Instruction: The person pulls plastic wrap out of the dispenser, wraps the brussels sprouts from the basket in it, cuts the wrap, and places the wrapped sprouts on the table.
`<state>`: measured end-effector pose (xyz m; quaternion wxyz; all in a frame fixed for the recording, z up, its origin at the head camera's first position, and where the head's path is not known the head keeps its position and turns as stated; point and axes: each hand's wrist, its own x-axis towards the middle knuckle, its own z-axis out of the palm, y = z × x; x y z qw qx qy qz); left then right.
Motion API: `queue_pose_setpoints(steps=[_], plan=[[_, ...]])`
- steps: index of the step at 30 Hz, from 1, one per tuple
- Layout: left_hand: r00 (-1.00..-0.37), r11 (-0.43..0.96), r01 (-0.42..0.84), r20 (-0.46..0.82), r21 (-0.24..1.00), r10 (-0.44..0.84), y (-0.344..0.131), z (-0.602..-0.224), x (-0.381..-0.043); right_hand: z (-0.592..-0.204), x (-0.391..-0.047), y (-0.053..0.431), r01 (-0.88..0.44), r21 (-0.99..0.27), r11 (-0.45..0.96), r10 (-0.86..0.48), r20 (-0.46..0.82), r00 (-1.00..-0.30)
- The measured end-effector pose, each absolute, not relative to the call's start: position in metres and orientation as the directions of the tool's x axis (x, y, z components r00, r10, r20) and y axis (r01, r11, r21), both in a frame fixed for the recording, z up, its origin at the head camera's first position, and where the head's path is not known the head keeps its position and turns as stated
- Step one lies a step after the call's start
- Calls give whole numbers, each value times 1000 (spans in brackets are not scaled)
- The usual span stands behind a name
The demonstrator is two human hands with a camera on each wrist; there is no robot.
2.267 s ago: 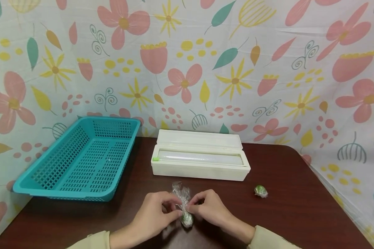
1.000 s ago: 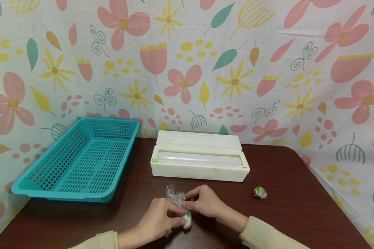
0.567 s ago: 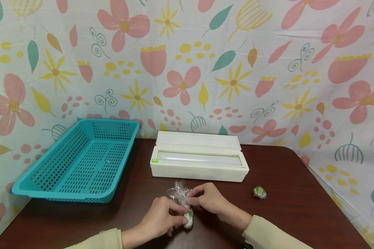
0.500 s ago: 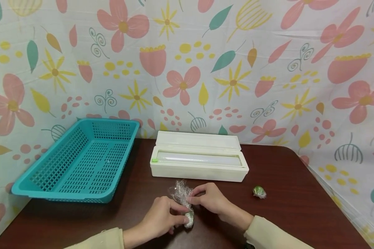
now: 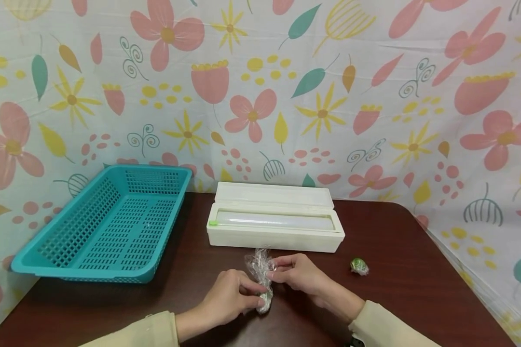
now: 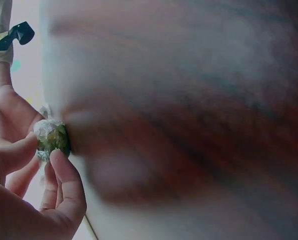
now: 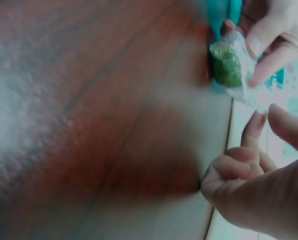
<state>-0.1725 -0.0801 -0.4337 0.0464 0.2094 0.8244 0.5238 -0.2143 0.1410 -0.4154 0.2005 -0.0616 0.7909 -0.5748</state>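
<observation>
A small round green fruit (image 7: 225, 65), perhaps a lime, is wrapped in clear cling film near the front middle of the table. My left hand (image 5: 229, 296) pinches the wrapped fruit between thumb and fingers; the left wrist view shows the fingertips on either side of the bundle (image 6: 52, 139). Gathered film (image 5: 260, 267) rises from it in a loose, crumpled tail pointing away from me. At the side of that tail, my right hand (image 5: 306, 279) pinches the film with thumb and index finger. A second wrapped green fruit (image 5: 359, 266) lies apart on the right.
Behind the hands stands a white cling film box (image 5: 275, 238), its lid raised, with a film roll (image 5: 273, 220) inside and a green slider at its left end. A teal perforated basket (image 5: 100, 272) occupies the left of the dark wooden table (image 5: 399, 299). Floral cloth hangs behind.
The left fingers have shifted from the film's neck down onto the wrapped fruit. The film tail leaned left and now stands straighter. Both hands and the bundle have moved slightly right.
</observation>
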Motion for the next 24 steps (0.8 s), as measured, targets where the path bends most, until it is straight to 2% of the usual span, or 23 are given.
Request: queue_pose_setpoints(steps=[6, 16, 24], plan=[[-906, 371, 299, 139, 879, 401, -82, -433, -173, -415, -217, 140, 59, -933, 355, -395, -207, -895], [-903, 378, 312, 148, 872, 403, -86, -434, -178, -412, -206, 141, 67, -945, 320, -275, -160, -948], [-902, 422, 352, 182, 836, 392, -89, -433, -182, -408, -195, 147, 22, -949, 315, -370, -144, -918]])
